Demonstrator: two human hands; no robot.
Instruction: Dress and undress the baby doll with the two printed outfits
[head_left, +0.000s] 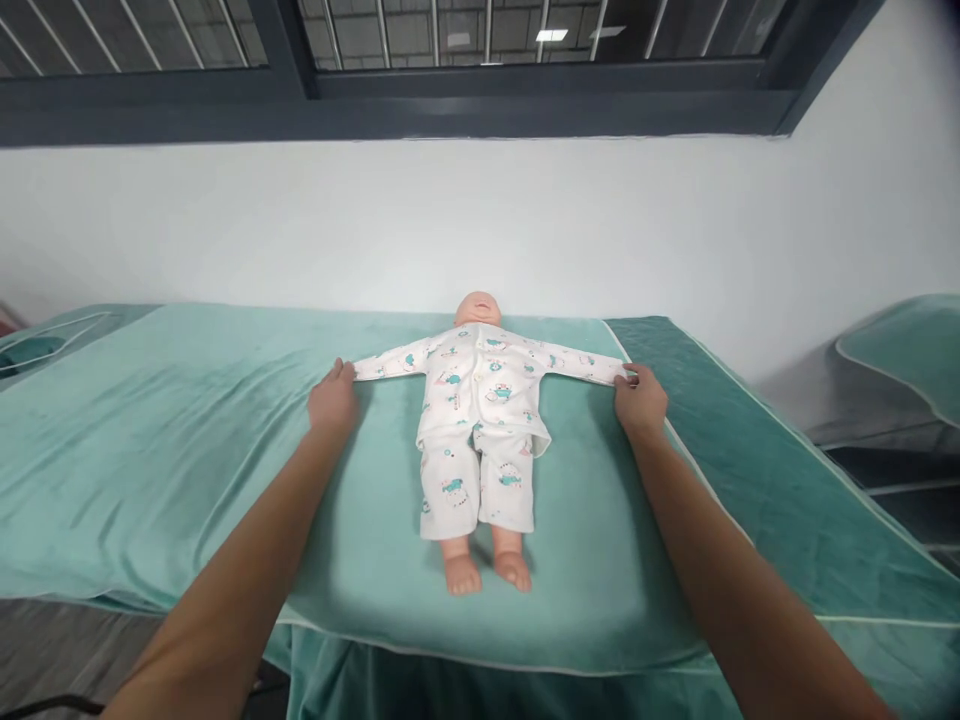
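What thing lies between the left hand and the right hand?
The head view shows a dressed doll on its back there; the left hand and the right hand each hold a sleeve.

A white wall [225, 220] rose behind the green sheet [210, 430]. Above it, a dark frame [525, 108] held 2 panes [166, 40], crossed by metal bars [435, 32]. Grey floor [67, 645] showed at lower left.

The one head-worn view looks forward and down across the bed [600, 600] from the foot end of the doll [484, 395], facing the wall [480, 220] and window [525, 100], near enough that doll, left hand [334, 400] and right hand [643, 402] all fit within frame.
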